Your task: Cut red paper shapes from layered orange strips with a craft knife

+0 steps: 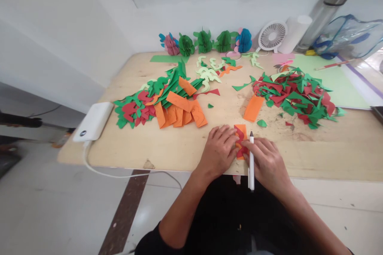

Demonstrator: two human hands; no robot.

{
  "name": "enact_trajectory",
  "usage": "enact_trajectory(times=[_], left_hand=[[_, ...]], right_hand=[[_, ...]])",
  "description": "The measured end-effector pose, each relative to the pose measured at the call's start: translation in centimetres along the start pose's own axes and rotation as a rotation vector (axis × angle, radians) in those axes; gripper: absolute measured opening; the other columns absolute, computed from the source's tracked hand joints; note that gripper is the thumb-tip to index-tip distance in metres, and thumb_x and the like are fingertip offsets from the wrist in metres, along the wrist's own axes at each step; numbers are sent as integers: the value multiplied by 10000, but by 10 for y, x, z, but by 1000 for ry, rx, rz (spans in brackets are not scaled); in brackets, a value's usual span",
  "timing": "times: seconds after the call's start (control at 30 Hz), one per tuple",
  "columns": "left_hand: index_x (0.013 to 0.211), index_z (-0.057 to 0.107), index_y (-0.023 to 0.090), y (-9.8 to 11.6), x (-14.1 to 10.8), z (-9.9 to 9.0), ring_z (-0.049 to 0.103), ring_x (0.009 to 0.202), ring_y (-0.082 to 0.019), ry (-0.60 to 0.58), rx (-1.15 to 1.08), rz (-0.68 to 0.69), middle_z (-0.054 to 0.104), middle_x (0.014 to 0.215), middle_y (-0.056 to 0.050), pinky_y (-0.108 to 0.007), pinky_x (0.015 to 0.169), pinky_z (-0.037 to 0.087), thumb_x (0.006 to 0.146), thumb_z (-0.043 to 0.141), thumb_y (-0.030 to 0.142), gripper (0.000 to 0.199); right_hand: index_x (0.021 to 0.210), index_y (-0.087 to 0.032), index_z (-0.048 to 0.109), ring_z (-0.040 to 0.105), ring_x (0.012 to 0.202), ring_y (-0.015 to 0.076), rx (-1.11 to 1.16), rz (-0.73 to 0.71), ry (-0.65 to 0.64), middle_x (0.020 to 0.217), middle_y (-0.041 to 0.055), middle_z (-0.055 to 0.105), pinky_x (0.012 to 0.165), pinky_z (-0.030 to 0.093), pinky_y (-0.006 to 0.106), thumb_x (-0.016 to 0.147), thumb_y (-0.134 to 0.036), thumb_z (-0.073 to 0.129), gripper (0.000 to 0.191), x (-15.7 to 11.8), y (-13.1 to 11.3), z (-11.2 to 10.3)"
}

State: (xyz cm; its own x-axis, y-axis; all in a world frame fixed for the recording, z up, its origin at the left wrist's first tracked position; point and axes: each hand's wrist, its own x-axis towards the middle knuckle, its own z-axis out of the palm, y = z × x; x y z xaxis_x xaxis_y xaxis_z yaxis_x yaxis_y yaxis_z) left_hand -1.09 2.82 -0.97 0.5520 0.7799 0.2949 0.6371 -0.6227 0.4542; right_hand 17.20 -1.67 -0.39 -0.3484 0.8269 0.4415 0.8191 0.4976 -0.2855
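A small orange paper piece lies at the table's front edge, with a wavy red paper cutout on top of it. My left hand lies spread on the left side of these papers, its fingertips pressing on them. From the right, my right hand holds a white pen between its fingers, the dark tip pointing away from me. Fingertips of that hand also touch the red cutout. Another orange rectangle lies just beyond the hands.
Orange slips and green and red cutouts lie at the left. Red and green scraps are heaped at the right. Paper figures, a fan and a bottle stand at the back; a white power bank sits at the left edge.
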Motion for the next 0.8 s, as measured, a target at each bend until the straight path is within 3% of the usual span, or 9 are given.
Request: enact_trajectory(times=[0.33, 0.53, 0.8], left_hand=[[1105, 645, 187, -1, 1, -5, 475, 1324, -252, -31, -46, -16, 637, 1320, -50, -481, 1128, 325, 958, 433, 175, 258], [1256, 557, 169, -1, 2, -6, 478, 1318, -230, -32, -74, -57, 638, 1306, -62, -464, 1141, 315, 946, 344, 109, 380], [1279, 525, 161, 3, 5, -10, 504, 1289, -236, -33, -82, -76, 640, 1279, -93, -465, 1141, 330, 940, 385, 160, 366]], right_hand=[[1154, -189, 596, 578, 976, 260, -20, -8, -4, 941, 89, 675, 807, 406, 377, 919, -126, 476, 270, 0, 1, 0], [1138, -165, 605, 579, 1012, 264, -18, -2, -8, 936, 91, 680, 821, 413, 377, 898, -96, 480, 279, -2, 2, 1], [1112, -157, 615, 582, 996, 258, -25, -2, 4, 931, 86, 686, 804, 417, 366, 895, -89, 503, 253, -1, 0, 0]])
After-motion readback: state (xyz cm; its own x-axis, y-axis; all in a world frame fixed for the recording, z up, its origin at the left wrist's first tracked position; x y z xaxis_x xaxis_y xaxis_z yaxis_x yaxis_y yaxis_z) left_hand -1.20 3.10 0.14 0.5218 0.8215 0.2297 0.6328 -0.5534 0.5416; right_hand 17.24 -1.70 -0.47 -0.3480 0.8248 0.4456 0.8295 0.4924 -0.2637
